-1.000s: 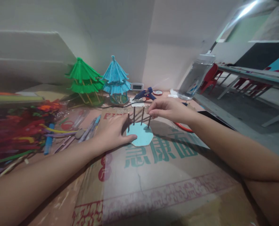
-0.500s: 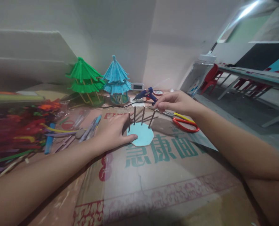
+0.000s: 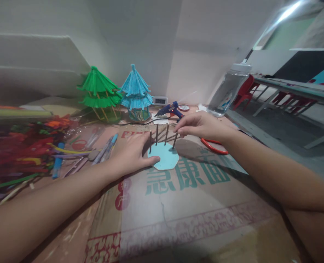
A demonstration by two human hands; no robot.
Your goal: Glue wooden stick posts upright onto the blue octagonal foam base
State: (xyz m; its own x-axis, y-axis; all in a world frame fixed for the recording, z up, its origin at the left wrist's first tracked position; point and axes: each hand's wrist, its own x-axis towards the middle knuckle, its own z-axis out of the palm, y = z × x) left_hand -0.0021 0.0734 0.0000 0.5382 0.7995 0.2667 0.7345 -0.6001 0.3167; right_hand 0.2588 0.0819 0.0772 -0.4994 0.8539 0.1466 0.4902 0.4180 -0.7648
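A light-blue board with clipped corners lies on the printed cardboard, and several thin brown sticks stand upright along its far side. My left hand grips its left edge, thumb resting on top and fingers stretched behind the sticks. With thumb and fingertips pinched, my right hand is at the top of the rightmost stick, which leans slightly. Loose brown sticks lie just behind the board. Partly covered by my right hand and forearm, red-handled scissors lie on the cardboard.
Behind stand a green tiered paper pavilion and a blue one. A blue glue gun, a small digital clock and a clear bottle are at the back. Pens and colourful craft pieces lie left.
My right hand has come down and slightly left, its fingertips now at the rightmost stick's top; that stick's top has shifted left. My left hand stays on the board.
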